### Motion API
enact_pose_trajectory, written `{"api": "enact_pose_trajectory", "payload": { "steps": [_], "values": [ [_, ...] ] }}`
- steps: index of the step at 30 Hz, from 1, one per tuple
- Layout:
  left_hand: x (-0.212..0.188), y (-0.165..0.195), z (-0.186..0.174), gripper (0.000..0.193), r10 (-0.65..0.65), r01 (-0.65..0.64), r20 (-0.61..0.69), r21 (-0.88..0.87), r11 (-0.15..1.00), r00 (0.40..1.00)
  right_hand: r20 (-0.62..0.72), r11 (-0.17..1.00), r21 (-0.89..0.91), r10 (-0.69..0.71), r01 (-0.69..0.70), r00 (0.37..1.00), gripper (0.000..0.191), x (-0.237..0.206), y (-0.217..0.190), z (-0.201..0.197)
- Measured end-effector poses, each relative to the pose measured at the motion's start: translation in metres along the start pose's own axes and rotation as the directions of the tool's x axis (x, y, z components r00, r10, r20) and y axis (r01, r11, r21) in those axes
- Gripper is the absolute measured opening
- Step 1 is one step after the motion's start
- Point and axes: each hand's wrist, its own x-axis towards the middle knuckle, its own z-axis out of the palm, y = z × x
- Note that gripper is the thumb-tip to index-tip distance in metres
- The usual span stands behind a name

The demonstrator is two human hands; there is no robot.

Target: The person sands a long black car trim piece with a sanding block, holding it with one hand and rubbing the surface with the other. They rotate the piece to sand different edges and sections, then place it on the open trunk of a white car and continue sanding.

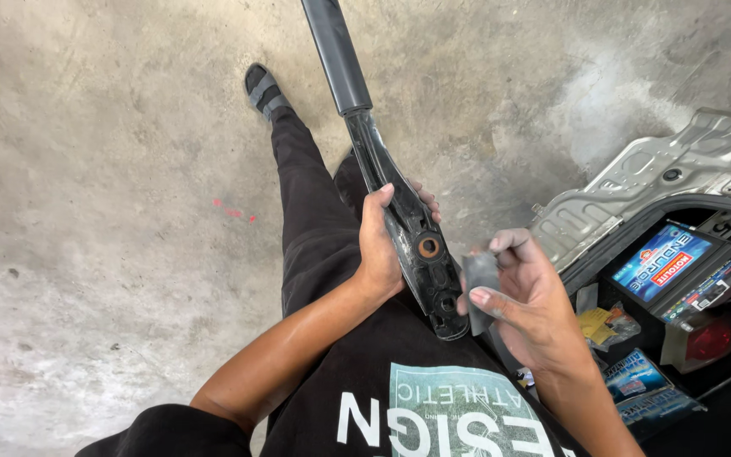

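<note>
The left hand (380, 245) is wrapped tight around a long black metal bar (399, 199) that points down at the gray concrete floor (103, 195). The right hand (522, 292) pinches a small gray scrap (480, 275) just beside the bar's near end. A silver car panel (662, 182) and a car battery (666, 262) sit at the right.

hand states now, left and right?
Left hand: closed around the black arm part.
Right hand: pinching a small grey sheet between its fingers.
</note>
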Motion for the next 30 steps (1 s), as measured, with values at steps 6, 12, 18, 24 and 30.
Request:
{"api": "enact_pose_trajectory", "payload": {
  "steps": [6,12,18,24,30],
  "values": [
    [-0.004,0.005,0.004,0.047,0.004,-0.004,-0.002,0.024,1.000,1.000,-0.013,0.940,0.303,0.167,-0.156,0.986,0.049,-0.004,0.000,0.004],
    [-0.008,0.011,0.009,0.047,0.021,-0.021,-0.002,0.033,0.999,1.000,0.064,0.909,0.378,0.162,-0.174,0.985,0.065,-0.009,0.001,0.001],
    [-0.010,0.014,0.014,0.047,0.019,-0.020,0.008,0.045,0.999,1.000,-0.118,0.992,-0.126,-0.022,0.007,0.993,0.057,-0.006,-0.001,0.020],
    [-0.010,0.012,0.016,0.047,0.024,-0.025,0.012,0.063,0.998,1.000,-0.140,0.894,-0.446,-0.115,0.041,0.983,0.052,-0.007,-0.010,0.031],
    [-0.006,0.009,0.018,0.046,0.019,-0.019,0.005,0.025,0.999,1.000,-0.063,0.791,-0.606,-0.149,0.080,0.987,0.032,0.000,-0.006,0.035]
  ]
}}
